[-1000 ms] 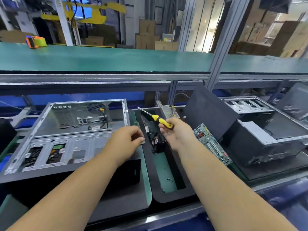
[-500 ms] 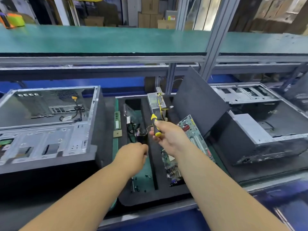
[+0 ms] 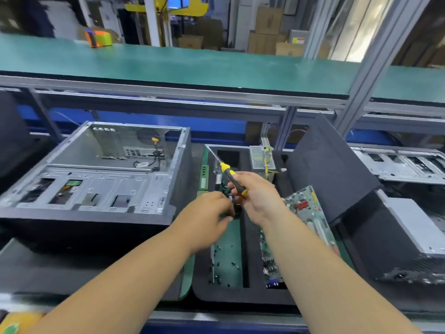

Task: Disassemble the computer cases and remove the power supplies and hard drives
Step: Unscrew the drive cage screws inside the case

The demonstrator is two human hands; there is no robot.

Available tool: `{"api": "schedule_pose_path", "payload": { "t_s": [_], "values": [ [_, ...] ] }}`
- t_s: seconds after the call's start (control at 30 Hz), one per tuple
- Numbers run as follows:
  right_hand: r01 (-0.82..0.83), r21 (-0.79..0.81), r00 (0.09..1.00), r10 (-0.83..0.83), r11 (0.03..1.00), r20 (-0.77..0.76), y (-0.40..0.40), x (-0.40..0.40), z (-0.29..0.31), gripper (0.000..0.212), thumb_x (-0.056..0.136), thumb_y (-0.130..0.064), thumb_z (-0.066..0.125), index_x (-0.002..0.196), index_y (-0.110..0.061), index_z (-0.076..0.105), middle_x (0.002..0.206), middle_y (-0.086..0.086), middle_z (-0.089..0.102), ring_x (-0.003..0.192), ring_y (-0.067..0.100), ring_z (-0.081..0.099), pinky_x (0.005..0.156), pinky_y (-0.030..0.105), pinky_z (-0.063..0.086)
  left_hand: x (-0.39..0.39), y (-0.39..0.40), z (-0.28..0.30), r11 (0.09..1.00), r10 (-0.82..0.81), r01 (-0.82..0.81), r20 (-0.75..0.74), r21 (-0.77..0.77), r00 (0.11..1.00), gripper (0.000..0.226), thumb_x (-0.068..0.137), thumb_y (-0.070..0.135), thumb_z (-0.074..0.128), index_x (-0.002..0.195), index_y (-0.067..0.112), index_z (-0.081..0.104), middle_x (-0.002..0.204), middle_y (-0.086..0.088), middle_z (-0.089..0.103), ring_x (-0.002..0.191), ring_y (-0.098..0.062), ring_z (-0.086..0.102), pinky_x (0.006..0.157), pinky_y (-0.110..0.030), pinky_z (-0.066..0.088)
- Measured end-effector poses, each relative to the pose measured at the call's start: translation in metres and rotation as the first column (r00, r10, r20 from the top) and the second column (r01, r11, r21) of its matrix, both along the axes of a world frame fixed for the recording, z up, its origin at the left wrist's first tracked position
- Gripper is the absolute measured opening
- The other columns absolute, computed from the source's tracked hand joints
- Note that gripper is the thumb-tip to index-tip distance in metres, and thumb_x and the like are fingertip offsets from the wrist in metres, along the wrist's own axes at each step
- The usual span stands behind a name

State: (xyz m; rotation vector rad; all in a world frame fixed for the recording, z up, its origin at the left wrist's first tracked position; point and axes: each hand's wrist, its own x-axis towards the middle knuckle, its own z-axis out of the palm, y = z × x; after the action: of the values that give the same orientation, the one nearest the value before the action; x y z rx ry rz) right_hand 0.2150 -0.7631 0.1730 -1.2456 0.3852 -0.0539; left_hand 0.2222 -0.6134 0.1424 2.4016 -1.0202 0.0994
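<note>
Black foam tray (image 3: 244,297) on green bench mat: small dark screws (image 3: 227,263), green circuit board (image 3: 310,213), silver power supply (image 3: 258,157). Open grey steel computer case (image 3: 101,169) left. Right hand (image 3: 258,197) gripping yellow-black screwdriver (image 3: 231,178). Left hand (image 3: 208,216) over tray, fingers curled; contents indiscernible.

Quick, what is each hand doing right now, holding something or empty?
Left hand: fingers curled over the foam tray; whether it holds anything cannot be told.
Right hand: grips a yellow-and-black screwdriver.
</note>
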Motion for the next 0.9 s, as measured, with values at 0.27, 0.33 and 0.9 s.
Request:
{"api": "schedule_pose_path", "payload": {
  "t_s": [0.27, 0.33, 0.9],
  "values": [
    [-0.124, -0.071, 0.989, 0.129, 0.99, 0.07, 0.088, 0.039, 0.024, 0.004, 0.095, -0.01, 0.061, 0.092, -0.012, 0.064, 0.067, -0.001, 0.066, 0.056, 0.009, 0.054, 0.056, 0.022, 0.042, 0.031, 0.105, 0.05, 0.964, 0.227, -0.212, 0.087, -0.16, 0.97, 0.004, 0.086, 0.013, 0.069, 0.087, 0.017, 0.068, 0.087, 0.004, 0.06, 0.085, -0.016, 0.056, 0.076, -0.028, 0.04],
    [-0.155, -0.114, 0.984, 0.163, 0.981, 0.064, 0.114, 0.048, 0.026, 0.004, 0.094, -0.01, 0.062, 0.093, -0.013, 0.065, 0.064, -0.004, 0.066, 0.057, 0.009, 0.054, 0.058, 0.023, 0.042, 0.039, 0.141, 0.05, 0.932, 0.317, -0.301, 0.052, -0.204, 0.947, 0.005, 0.086, 0.014, 0.07, 0.087, 0.019, 0.068, 0.087, 0.008, 0.059, 0.083, -0.012, 0.054, 0.076, -0.027, 0.04],
    [-0.171, -0.336, 0.973, 0.212, 0.926, 0.09, 0.312, 0.108, 0.025, 0.01, 0.085, -0.014, 0.071, 0.078, -0.02, 0.074, 0.068, -0.004, 0.068, 0.064, 0.013, 0.059, 0.064, 0.025, 0.048, 0.093, 0.385, 0.019, 0.74, 0.605, -0.625, -0.159, -0.249, 0.78, 0.019, 0.083, 0.017, 0.068, 0.088, 0.035, 0.065, 0.093, 0.018, 0.056, 0.093, 0.008, 0.05, 0.074, -0.006, 0.035]
  ]
}}
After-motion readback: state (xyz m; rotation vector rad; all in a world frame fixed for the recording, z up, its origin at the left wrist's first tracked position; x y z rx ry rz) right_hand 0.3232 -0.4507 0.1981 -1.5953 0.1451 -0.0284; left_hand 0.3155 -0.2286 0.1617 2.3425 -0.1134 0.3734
